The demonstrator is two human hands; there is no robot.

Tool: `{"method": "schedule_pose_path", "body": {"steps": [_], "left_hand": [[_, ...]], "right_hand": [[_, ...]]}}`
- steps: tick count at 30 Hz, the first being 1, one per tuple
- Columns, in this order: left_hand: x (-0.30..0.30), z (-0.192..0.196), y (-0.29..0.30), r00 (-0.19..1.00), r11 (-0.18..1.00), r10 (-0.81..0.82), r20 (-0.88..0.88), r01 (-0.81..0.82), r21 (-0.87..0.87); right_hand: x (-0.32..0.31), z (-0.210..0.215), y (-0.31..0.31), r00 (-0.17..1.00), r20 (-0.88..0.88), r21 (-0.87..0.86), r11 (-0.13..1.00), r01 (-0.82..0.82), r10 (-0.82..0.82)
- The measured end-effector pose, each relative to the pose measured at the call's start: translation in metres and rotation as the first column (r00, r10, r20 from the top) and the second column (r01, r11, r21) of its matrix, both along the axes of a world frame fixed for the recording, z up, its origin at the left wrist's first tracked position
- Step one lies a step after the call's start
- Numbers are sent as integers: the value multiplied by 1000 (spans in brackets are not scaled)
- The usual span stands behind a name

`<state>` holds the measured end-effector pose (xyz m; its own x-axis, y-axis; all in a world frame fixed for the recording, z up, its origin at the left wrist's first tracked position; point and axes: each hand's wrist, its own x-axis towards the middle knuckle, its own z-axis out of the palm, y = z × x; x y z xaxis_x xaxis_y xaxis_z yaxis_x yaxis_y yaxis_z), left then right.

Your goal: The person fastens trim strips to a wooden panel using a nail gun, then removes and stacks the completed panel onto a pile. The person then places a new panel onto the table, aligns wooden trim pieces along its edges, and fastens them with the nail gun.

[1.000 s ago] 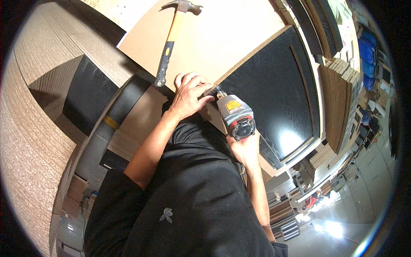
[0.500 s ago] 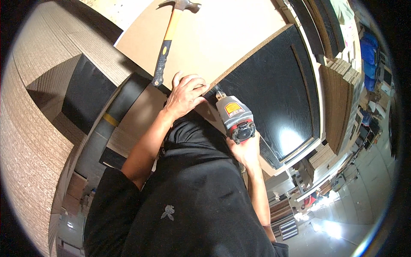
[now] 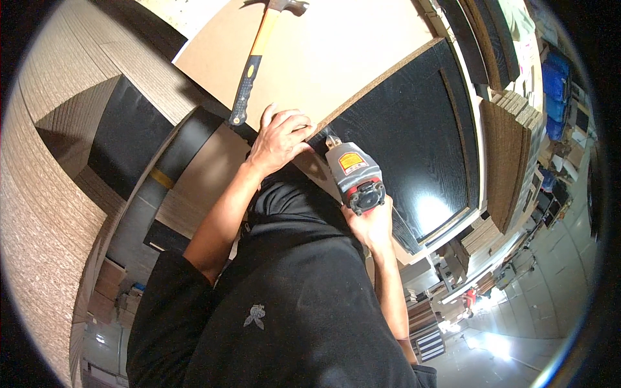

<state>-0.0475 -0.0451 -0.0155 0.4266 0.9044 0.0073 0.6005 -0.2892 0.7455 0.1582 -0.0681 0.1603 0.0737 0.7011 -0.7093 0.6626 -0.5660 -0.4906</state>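
My left hand (image 3: 279, 139) presses down on the near corner of a tan board (image 3: 336, 58), fingers curled over its edge. My right hand (image 3: 372, 226) grips a grey and red pneumatic nail gun (image 3: 354, 176) from below, its nose set against the board's edge right beside my left fingers. A hammer (image 3: 255, 55) with an orange and black handle lies on the tan board, its grip end just left of my left hand. Under the tan board lies a black panel door (image 3: 414, 136).
Chipboard sheets (image 3: 45, 194) and black-faced panels (image 3: 123, 136) stand at the left. Stacks of brown boards (image 3: 508, 149) line the right side, with blue bins (image 3: 557, 84) beyond. More stacked panels and a bright floor (image 3: 491, 323) lie at the lower right.
My left hand has slid slightly along the board's corner. The nail gun has stayed at the edge, barely shifting.
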Motion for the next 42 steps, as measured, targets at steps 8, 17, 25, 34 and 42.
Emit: {"method": "schedule_pose_path", "body": {"steps": [8,17,25,34,42], "left_hand": [[-1,1,0,1000,1000,-5,-9,5,-16],[0,0,0,1000,1000,-8,-1,8,-8],[-2,4,4,999,999,-26,-35,26,23],[2,20,17,998,998,-6,55,9,-58],[49,18,13,929,937,339,-146,-347,-33]], "right_hand": [[0,-2,1,1000,15,-12,1000,9,-9],[-10,0,7,993,115,6,1000,-14,14],[-12,-4,6,969,236,-112,992,-52,77],[55,14,-83,957,138,45,967,252,-256],[146,12,-211,731,292,136,783,607,-617]]}}
